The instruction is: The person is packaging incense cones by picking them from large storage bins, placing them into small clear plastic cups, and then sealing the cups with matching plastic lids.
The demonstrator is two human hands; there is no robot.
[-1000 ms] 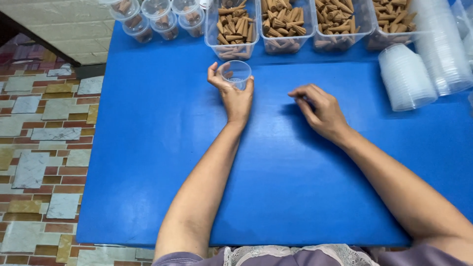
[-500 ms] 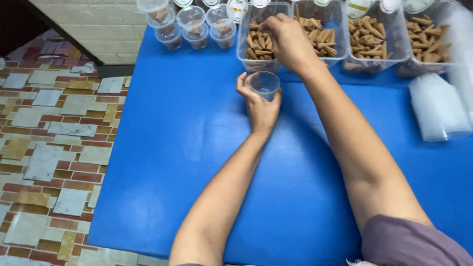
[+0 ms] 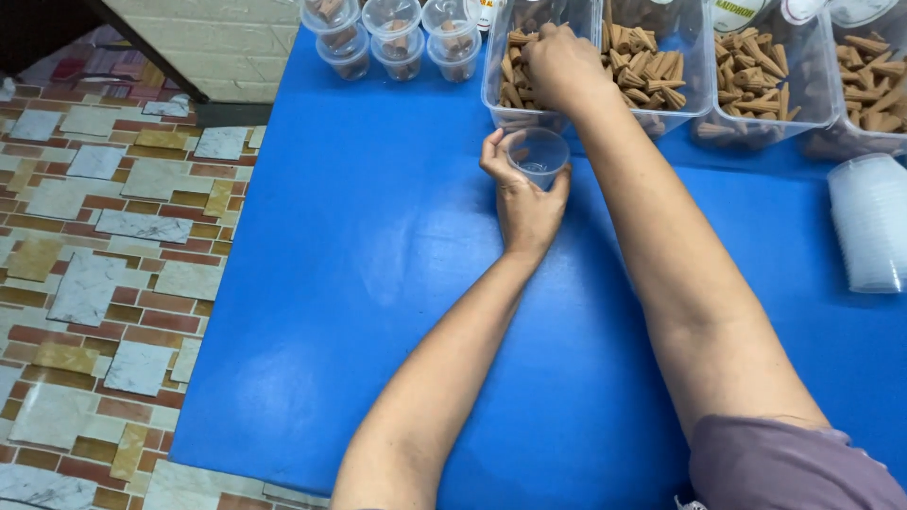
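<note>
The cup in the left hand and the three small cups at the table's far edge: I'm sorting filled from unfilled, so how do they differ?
The held cup looks empty; the three far cups each hold brown cones. The held cup is gripped by the left hand near the bins; the far cups stand untouched in a row. The held cup has no lid, while the far cups appear lidded. All are small, clear plastic cups on the blue table.

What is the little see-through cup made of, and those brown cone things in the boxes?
The little cup in the left hand looks like thin clear plastic: the blue table shows through it and its rim shines. The brown cones look matte and grainy, like pressed powder or clay; what exactly, I cannot tell. Their boxes look like clear plastic too.
</note>
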